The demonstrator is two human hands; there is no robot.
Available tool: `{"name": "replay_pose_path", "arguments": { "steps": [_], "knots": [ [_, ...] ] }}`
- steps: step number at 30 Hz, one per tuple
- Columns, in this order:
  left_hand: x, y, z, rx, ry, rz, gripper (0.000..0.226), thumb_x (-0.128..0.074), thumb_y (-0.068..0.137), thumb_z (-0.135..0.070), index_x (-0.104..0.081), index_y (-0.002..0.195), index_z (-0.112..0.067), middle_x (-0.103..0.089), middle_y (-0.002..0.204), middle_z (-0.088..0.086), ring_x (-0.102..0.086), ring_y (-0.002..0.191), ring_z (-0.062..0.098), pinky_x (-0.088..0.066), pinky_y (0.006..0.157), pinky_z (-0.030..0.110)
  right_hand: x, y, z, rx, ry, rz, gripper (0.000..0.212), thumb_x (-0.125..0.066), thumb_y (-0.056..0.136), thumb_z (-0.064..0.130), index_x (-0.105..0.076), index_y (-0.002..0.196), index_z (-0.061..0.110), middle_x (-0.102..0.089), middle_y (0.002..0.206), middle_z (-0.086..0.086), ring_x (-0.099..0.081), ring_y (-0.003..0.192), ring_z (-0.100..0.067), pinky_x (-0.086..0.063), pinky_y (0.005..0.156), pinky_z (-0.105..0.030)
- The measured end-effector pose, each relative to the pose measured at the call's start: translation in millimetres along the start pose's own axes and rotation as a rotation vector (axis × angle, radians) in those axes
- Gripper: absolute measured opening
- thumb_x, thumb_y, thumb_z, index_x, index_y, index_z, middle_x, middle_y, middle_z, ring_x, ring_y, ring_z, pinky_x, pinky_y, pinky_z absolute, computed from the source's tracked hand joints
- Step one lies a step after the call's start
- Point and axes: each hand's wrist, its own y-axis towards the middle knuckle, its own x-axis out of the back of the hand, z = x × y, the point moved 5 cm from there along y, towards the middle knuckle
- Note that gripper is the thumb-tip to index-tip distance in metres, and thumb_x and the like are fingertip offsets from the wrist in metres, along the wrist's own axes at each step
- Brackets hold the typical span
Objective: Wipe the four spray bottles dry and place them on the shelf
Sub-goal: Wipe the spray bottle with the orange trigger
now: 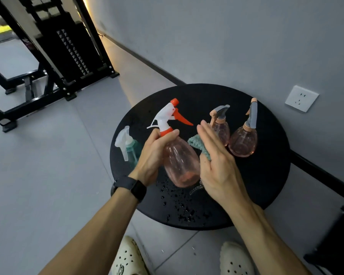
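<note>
Orange-capped spray bottle [180, 161] (seemingly empty) in left hand [153, 157] fingers' grip, right hand [216, 167] fingers straight against cloth [199, 144].

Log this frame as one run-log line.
phase: wiping | left hand: grips orange-trigger bottle | right hand: presses teal cloth on it | round table: three bottles waiting, droplets

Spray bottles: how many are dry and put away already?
None looks put away: all four are at the round black table, and no shelf is in view. The left hand grips the orange-trigger pink bottle while the right hand presses a teal cloth flat against it. Two small pink bottles and the teal bottle wait. Water drops dot the table.
</note>
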Motion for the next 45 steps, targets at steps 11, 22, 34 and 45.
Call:
{"name": "replay_pose_path", "arguments": {
  "steps": [11, 22, 34, 45],
  "knots": [
    [-15.8, -29.9, 27.1, 0.169, -0.141, 0.095, 0.045, -0.053, 0.095, -0.054, -0.076, 0.103, -0.016, -0.072, 0.114, 0.018, -0.069, 0.107, 0.032, -0.047, 0.1, 0.053, -44.6, -13.0, 13.7, 0.158, -0.291, 0.082, 0.056, -0.025, 0.098, 0.03, -0.022, 0.152, 0.014, -0.019, 0.16, 0.002, -0.009, 0.148, -0.007, -0.009, 0.121, -0.036],
    [-12.2, -29.1, 25.4, 0.213, -0.411, 0.151, 0.05, -0.045, 0.103, -0.04, -0.08, 0.079, -0.014, -0.074, 0.087, 0.009, -0.072, 0.085, 0.022, -0.051, 0.089, 0.037, -58.4, -15.4, 8.9, 0.111, -0.476, 0.092, 0.08, -0.046, 0.086, 0.052, -0.021, 0.152, 0.013, -0.022, 0.159, -0.001, -0.015, 0.148, -0.015, -0.014, 0.118, -0.033],
    [2.6, -20.8, 24.2, 0.203, -0.391, 0.003, 0.045, -0.059, 0.094, -0.053, -0.073, 0.097, -0.011, -0.072, 0.094, 0.01, -0.072, 0.09, 0.025, -0.055, 0.085, 0.04, -61.4, -34.3, 16.6, 0.196, -0.447, 0.02, 0.066, -0.047, 0.095, 0.042, -0.029, 0.15, 0.011, -0.025, 0.158, -0.003, -0.016, 0.148, -0.018, -0.028, 0.117, -0.039],
    [-17.3, -31.0, 23.7, 0.193, -0.28, 0.146, 0.04, -0.053, 0.099, -0.042, -0.074, 0.076, -0.017, -0.068, 0.08, 0.007, -0.066, 0.08, 0.02, -0.052, 0.081, 0.034, -52.3, -18.7, 10.6, 0.062, -0.378, 0.109, 0.066, -0.027, 0.095, 0.047, -0.02, 0.153, 0.016, -0.018, 0.16, 0.004, -0.009, 0.148, -0.007, -0.013, 0.116, -0.022]
  ]
}}
